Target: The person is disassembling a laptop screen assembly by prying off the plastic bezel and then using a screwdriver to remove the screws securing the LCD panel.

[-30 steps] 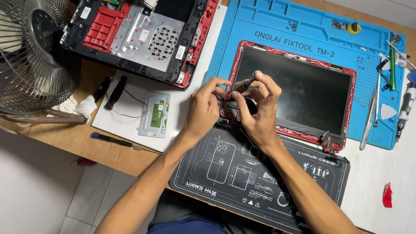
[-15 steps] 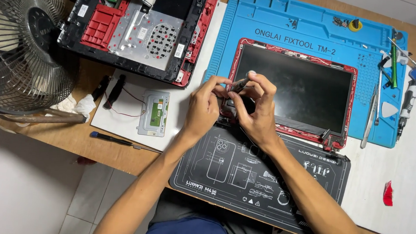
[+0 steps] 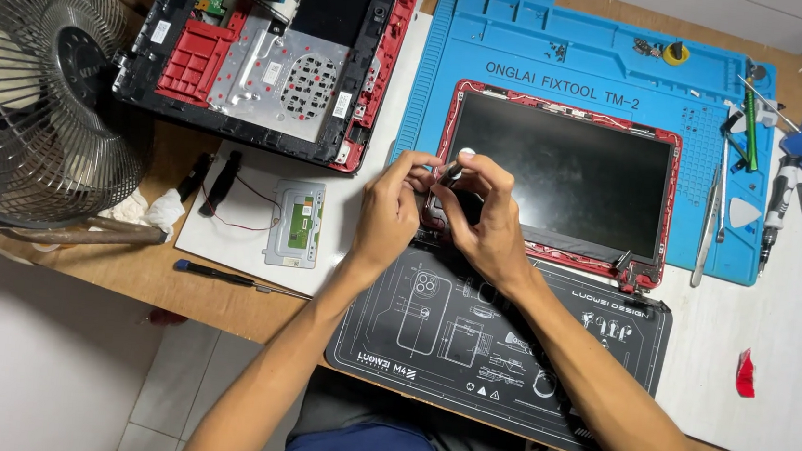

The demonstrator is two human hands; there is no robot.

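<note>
Both of my hands meet at the lower left corner of a laptop screen panel [image 3: 560, 177] with a red frame, which lies on a blue repair mat [image 3: 550, 64]. My right hand [image 3: 484, 218] grips a small screwdriver [image 3: 451, 170] with a pale cap, held upright over that corner. My left hand [image 3: 390, 213] pinches the tool's shaft just beside it. The fingers hide the tip and the corner itself.
An opened red and black laptop base [image 3: 271, 50] lies at the back left. A metal fan [image 3: 31, 87] stands at the far left. A black mat [image 3: 497, 340] lies under my forearms. A touchpad board [image 3: 295, 223], tweezers [image 3: 711, 224] and other tools [image 3: 780, 205] lie around.
Both hands have stayed at the screen's lower left corner; the fingers have shifted slightly around the screwdriver.
</note>
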